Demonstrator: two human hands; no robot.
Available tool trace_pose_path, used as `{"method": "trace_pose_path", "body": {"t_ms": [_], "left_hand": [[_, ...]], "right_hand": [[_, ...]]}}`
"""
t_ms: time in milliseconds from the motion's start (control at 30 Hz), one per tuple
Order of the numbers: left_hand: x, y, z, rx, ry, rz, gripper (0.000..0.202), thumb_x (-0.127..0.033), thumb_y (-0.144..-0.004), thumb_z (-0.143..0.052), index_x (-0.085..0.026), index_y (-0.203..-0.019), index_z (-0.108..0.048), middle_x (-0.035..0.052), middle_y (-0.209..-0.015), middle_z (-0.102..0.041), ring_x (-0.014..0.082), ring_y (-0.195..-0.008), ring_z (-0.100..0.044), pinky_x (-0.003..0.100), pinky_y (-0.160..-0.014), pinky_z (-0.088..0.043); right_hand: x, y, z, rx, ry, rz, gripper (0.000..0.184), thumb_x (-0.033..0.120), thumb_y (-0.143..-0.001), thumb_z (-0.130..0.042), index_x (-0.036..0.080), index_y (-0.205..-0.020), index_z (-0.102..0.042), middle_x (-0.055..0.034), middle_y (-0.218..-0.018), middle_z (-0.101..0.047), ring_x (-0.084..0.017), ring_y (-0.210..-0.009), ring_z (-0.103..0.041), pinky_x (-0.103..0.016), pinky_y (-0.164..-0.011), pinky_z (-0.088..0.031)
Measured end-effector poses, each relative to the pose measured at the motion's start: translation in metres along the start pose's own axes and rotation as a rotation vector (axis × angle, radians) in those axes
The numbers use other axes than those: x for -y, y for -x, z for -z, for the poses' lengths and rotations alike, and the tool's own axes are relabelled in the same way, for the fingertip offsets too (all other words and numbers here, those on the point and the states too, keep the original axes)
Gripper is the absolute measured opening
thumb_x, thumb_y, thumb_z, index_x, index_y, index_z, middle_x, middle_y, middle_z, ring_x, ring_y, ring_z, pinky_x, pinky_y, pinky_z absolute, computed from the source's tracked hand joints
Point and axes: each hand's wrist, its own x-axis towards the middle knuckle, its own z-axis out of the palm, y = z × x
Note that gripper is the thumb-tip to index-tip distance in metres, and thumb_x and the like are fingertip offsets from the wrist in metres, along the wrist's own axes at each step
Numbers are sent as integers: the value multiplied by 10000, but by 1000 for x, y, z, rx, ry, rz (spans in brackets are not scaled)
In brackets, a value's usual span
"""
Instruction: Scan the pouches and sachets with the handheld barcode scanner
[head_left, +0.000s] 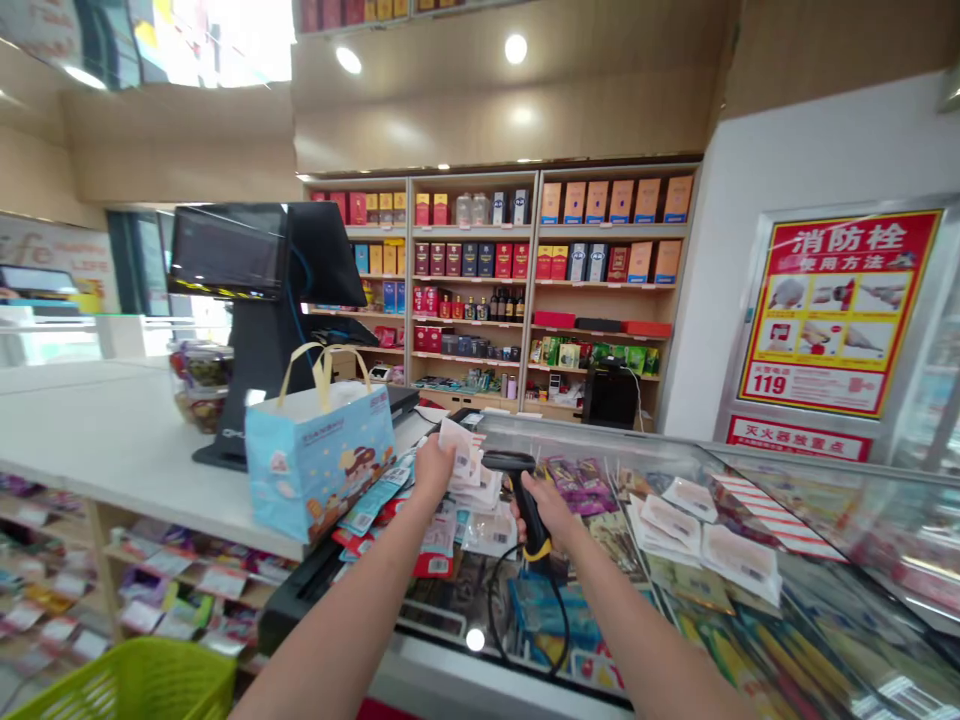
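Observation:
My left hand (433, 470) grips a flat white packet (461, 450) by its left edge, above other white packets lying on the glass counter. Closed round the handle of a black barcode scanner (527, 500) is my right hand (553, 510). The scanner's head points left, toward the packet, and its cable (491, 610) loops down over the glass. Red and blue packets (436, 560) lie below my left hand. A separate bunch of white packets (675, 525) rests on the glass to the right of my right hand.
A light blue gift bag (319, 460) with yellow handles stands left, in front of a black checkout terminal (255, 330). A glass display counter (600, 430) spans the front and right. Lower left is a green basket (135, 685). Shelves of boxed goods (480, 260) line the back wall.

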Motion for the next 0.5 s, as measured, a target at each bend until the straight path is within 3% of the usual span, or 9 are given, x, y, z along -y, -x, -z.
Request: {"method": "trace_pose_path", "body": {"t_ms": [100,233,367,500], "left_hand": [[9,-2,5,30,-218,-58,262,-225,-815,-512,-126,-1051,-567,156,-989,-648,242,-996,-596,301,-810,-426],[12,0,5,-49,-409,-154,302,-132,-807,-452,-137,-1089,-560,171,-1113,-574,277,-1081,-517,367,-853,-407],[7,3,2,-61,-420,-174,322,-101,-800,-405,-159,-1052,-597,176,-1223,-506,299,-1104,-480,420,-870,-398],[-15,11,-12,-83,-334,-237,337,-169,-790,-473,-179,-1104,-594,153,-1343,-421,306,-1155,-448,424,-892,-404]], "right_hand": [[-2,-5,-11,24,30,0,527,636,-723,-555,154,-938,-549,42,-461,-549,-99,-315,-466,-217,-320,-408],[-3,-4,-10,25,35,0,534,636,-715,-566,161,-959,-531,44,-465,-555,-102,-320,-461,-221,-316,-412],[3,5,6,-18,37,11,522,633,-712,-571,169,-948,-527,43,-474,-560,-104,-320,-469,-222,-312,-412],[11,18,29,-90,39,5,483,628,-737,-544,166,-878,-556,36,-463,-551,-100,-311,-466,-218,-310,-396]]}}
